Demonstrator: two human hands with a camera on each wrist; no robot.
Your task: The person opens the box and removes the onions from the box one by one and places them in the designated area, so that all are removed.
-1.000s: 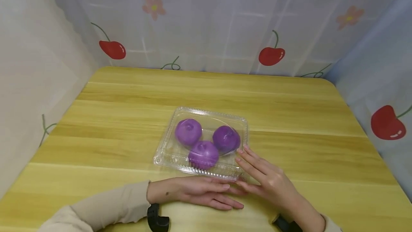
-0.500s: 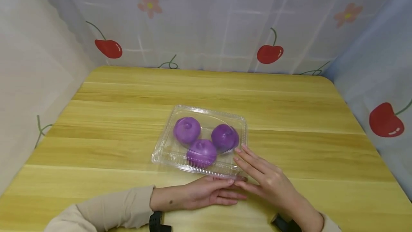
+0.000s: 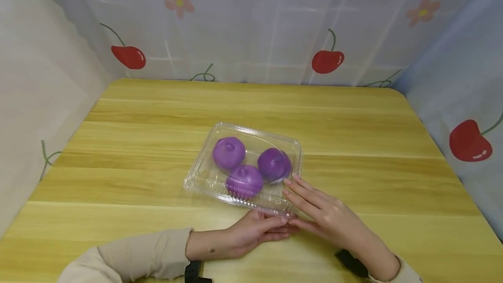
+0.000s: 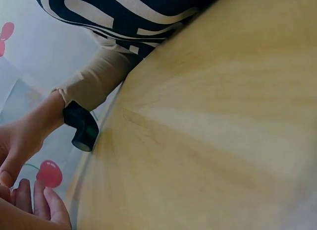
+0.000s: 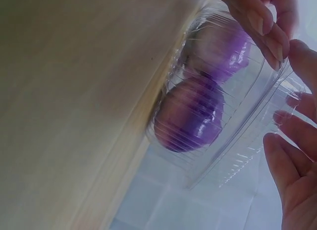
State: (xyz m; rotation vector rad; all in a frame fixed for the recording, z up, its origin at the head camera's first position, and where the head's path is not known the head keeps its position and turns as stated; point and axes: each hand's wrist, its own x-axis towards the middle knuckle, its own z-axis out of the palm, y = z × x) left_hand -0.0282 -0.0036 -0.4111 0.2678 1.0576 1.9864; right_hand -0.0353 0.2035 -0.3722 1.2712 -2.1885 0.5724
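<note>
A: What is the box made of?

B: Clear thin plastic, glossy, with a ribbed rim and rounded corners. It is a shallow rectangular clamshell with a domed lid, and it sits near the middle of the table, a little toward the near edge.

A: Which way does it run?

B: Its long axis goes left to right, turned slightly so the left end lies nearer than the right. The near right corner points at the hands.

A: And inside?

B: Three purple buns, round, smooth and matte, each with a small dimple on top. Two sit along the far side and one in front, close together. In the right wrist view the ribbing blurs them.

A: The hands?

B: The right hand lies with fingers straight and slightly spread, fingertips on the lid's near right corner. The left hand comes in from the left with fingers loosely curled, their tips meeting the rim at that same corner; whether it pinches the rim I cannot tell. A beige sleeve covers the left forearm.

A: The table?

B: Yellow wood grain with a smooth finish, and a cherry-print curtain stands behind it.
</note>
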